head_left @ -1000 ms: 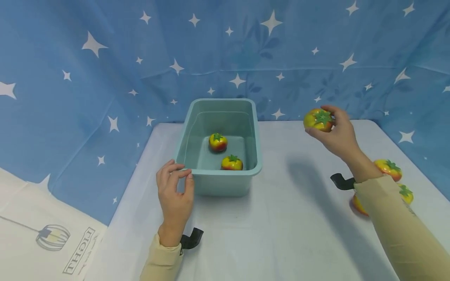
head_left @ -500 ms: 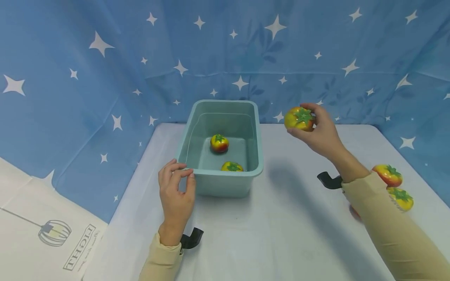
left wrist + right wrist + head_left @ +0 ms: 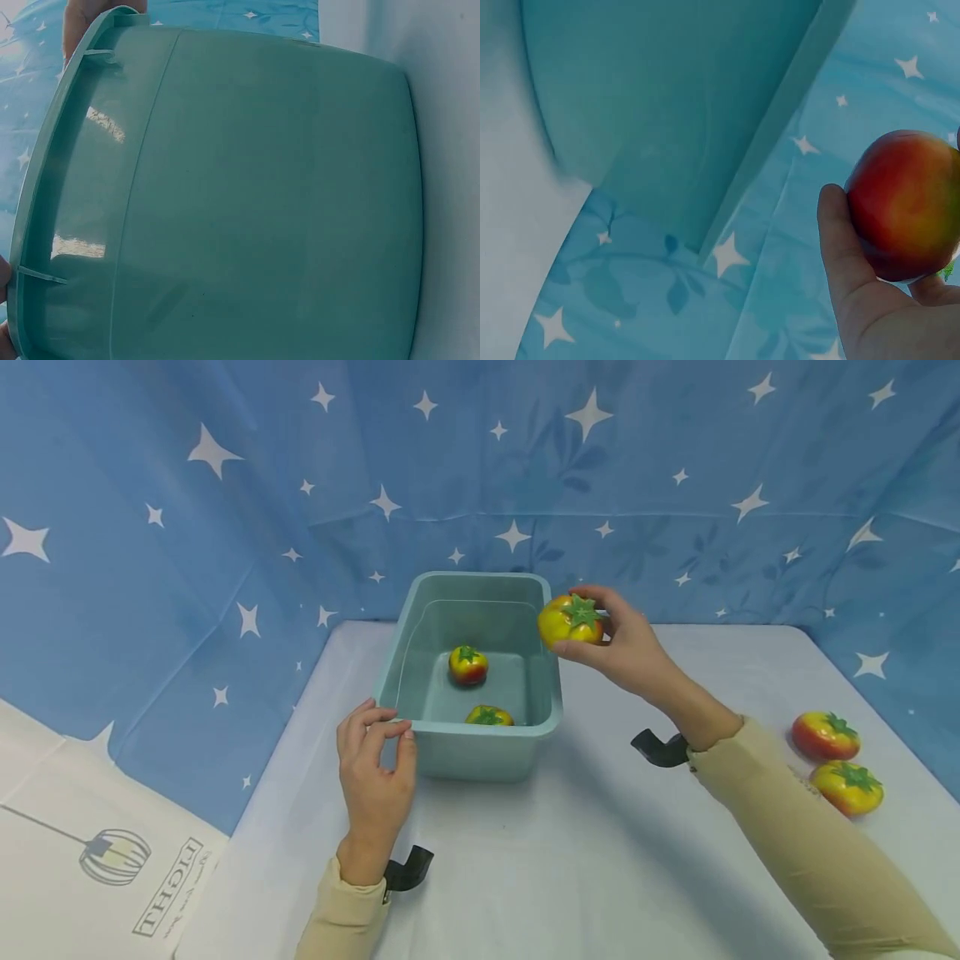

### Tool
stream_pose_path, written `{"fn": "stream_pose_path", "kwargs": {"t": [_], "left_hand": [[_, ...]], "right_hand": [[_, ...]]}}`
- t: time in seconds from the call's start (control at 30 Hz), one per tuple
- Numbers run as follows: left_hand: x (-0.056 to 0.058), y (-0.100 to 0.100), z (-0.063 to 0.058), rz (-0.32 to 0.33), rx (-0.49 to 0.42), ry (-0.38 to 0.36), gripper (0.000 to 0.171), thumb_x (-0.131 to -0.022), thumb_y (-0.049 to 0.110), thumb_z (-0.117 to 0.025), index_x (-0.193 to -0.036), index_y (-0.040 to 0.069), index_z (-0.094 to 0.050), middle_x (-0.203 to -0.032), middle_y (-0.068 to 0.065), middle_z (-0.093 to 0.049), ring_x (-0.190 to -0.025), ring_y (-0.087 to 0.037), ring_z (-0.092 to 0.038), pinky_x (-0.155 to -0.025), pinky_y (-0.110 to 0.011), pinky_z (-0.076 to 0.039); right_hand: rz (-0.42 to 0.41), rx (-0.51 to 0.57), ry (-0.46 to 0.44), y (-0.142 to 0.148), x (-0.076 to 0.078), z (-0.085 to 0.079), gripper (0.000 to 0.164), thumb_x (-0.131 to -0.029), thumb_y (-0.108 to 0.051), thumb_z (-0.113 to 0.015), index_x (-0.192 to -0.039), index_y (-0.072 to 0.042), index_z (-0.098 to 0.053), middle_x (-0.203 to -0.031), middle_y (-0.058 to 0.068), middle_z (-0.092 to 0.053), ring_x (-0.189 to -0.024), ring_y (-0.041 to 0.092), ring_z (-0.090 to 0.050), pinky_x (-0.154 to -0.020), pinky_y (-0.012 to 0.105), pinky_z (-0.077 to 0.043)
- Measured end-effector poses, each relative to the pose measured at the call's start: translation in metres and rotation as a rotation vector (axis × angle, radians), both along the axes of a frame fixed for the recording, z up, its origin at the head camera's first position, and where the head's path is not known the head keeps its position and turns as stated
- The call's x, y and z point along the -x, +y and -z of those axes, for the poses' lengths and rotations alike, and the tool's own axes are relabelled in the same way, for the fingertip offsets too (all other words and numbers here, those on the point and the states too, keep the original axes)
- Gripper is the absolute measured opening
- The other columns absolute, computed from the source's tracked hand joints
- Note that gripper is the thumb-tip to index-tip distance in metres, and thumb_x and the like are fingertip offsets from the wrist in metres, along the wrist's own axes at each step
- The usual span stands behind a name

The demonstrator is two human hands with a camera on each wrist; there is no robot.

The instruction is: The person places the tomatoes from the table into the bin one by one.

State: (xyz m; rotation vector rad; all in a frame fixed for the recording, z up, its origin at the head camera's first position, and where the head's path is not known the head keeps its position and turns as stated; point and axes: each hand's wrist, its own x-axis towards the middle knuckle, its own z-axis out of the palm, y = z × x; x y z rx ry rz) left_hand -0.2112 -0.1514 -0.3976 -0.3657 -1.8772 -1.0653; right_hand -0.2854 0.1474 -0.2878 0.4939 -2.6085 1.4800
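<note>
My right hand (image 3: 633, 647) grips a glossy yellow-red tomato (image 3: 567, 625) with a green leafy top, thumb on the near side and fingers behind. In the head view, this tomato overlaps the right rim of a teal plastic bin (image 3: 480, 752). The right wrist view shows the tomato's red underside, with the bin's wall (image 3: 667, 90) to its left. My left hand (image 3: 375, 777) pinches the bin's near rim at its left corner. Inside the bin lie two similar tomatoes, one in the middle (image 3: 468, 666) and one (image 3: 489, 716) partly hidden behind the near wall.
Two more tomatoes, one redder (image 3: 825, 737) and one yellower (image 3: 849, 787), sit on the white table (image 3: 510, 877) at the right, beside my right sleeve (image 3: 802, 835). Behind the table hangs a blue star-patterned cloth (image 3: 465, 460).
My right hand has carried the tomato leftward from above the table's right side to the bin's right rim. The left hand has stayed at the bin's corner.
</note>
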Motion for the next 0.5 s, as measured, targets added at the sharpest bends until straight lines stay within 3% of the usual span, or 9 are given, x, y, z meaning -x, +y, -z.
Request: {"fn": "stream_pose_path", "kwargs": {"t": [0.5], "left_hand": [[-0.001, 0.0, 0.001, 0.018, 0.006, -0.007, 0.009, -0.081, 0.007, -0.057, -0.082, 0.006, -0.066, -0.099, -0.011, -0.056, -0.118, -0.03, -0.042, -0.098, -0.047, -0.032]], "right_hand": [[-0.077, 0.003, -0.045, -0.043, 0.012, 0.007, 0.071, -0.076, -0.031, -0.072, -0.135, -0.023, -0.034, -0.126, -0.001, -0.041, -0.101, 0.019, -0.052, -0.08, 0.034, -0.051]]}}
